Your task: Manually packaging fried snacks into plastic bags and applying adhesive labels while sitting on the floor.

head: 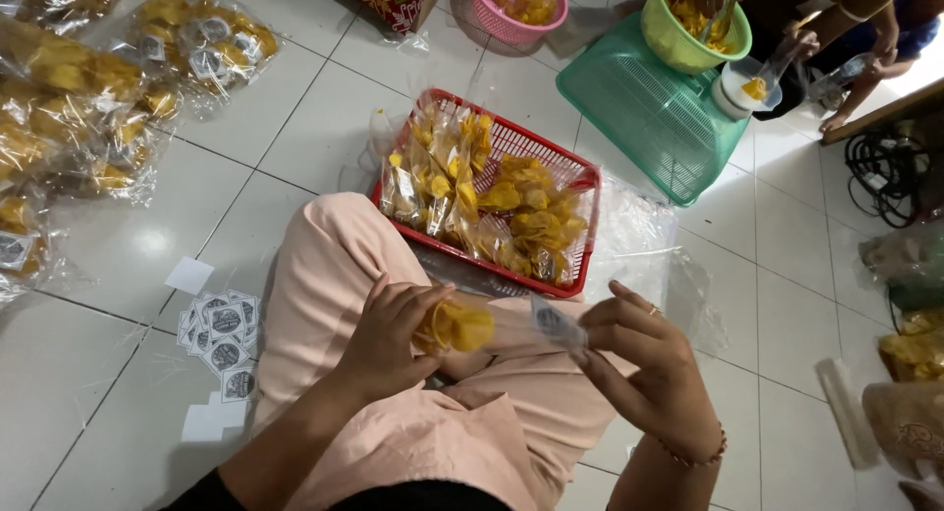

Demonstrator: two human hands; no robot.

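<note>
Both hands are up over the lap, working one clear chip bag (pixel 492 326) between them. The left hand (pixel 388 339) has its fingers closed round the filled end, bunching the yellow chips so they stay put. The right hand (pixel 644 359) pinches the empty, stretched-out end, fingers curled with a label (pixel 553 322) at their tips, seemingly keeping the plastic taut and flat. Just past the knees, a red basket (pixel 580 181) on the floor holds more filled bags, within easy reach. A pile of labels (pixel 221 339) lies on the tiles beside the left thigh. At the floor's far edge, another person's hand (pixel 801 44) works over a green bowl (pixel 678 41) of chips.
</note>
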